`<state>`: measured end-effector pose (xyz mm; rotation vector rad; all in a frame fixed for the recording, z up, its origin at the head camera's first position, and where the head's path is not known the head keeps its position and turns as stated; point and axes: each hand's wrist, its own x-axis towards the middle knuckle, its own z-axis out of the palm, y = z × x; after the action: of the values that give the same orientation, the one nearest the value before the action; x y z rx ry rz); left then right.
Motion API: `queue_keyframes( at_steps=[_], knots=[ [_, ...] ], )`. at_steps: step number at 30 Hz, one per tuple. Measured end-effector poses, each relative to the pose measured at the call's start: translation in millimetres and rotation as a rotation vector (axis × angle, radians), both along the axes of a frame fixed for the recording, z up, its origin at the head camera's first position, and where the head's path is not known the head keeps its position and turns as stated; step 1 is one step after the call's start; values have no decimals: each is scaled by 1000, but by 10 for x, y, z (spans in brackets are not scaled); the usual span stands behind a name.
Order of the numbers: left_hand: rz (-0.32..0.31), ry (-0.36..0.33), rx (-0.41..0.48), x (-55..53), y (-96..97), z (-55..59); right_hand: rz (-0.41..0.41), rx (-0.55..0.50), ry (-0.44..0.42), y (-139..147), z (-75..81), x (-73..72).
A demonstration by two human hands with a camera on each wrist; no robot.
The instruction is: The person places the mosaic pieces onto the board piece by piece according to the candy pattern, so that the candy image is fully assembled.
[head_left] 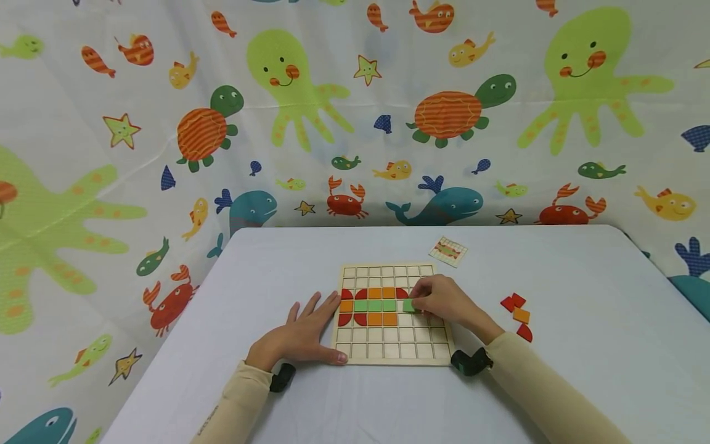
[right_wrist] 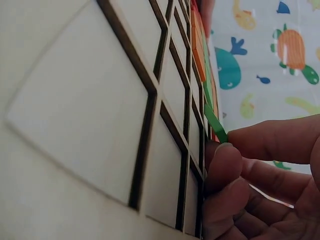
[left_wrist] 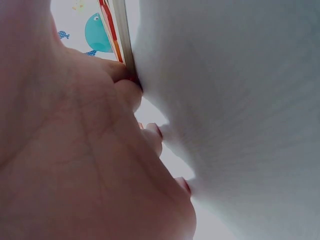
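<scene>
A wooden grid board (head_left: 391,351) lies on the white table, with red, orange and green tiles filling part of its squares. My right hand (head_left: 444,301) pinches a green tile (head_left: 408,306) between thumb and finger over the row of green tiles. In the right wrist view that green tile (right_wrist: 215,122) is tilted, one edge down at the grid. My left hand (head_left: 302,336) lies spread at the board's left side, thumb at the lower left corner and fingertips along the left edge. The left wrist view shows its palm close up beside the board's edge (left_wrist: 125,40).
Right of the board lie several loose tiles: red squares (head_left: 508,303), an orange square (head_left: 521,315) and a red rounded piece (head_left: 524,333). A small pattern card (head_left: 448,251) rests behind the board. A sea-animal curtain (head_left: 355,123) hangs behind the table.
</scene>
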<state>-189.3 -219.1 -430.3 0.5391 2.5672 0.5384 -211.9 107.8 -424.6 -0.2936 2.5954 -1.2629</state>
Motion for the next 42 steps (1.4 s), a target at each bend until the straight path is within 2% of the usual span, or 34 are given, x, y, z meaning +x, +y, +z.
queue_keyframes(
  at_steps=[4,13,24,34,42],
  knots=[
    [-1,3,3,1,-6,-8,2,6,0,-27,7,-12],
    [-8,3,7,4,1,-9,53,39,71,-80,-35,-32],
    [-6,3,15,8,2,-5,38,41,89,-89,-38,-5],
    [-4,-6,13,14,-4,-11,58,-10,101,11,-48,105],
    [4,-2,4,13,-11,-4,29,15,100,260,17,224]
  ],
)
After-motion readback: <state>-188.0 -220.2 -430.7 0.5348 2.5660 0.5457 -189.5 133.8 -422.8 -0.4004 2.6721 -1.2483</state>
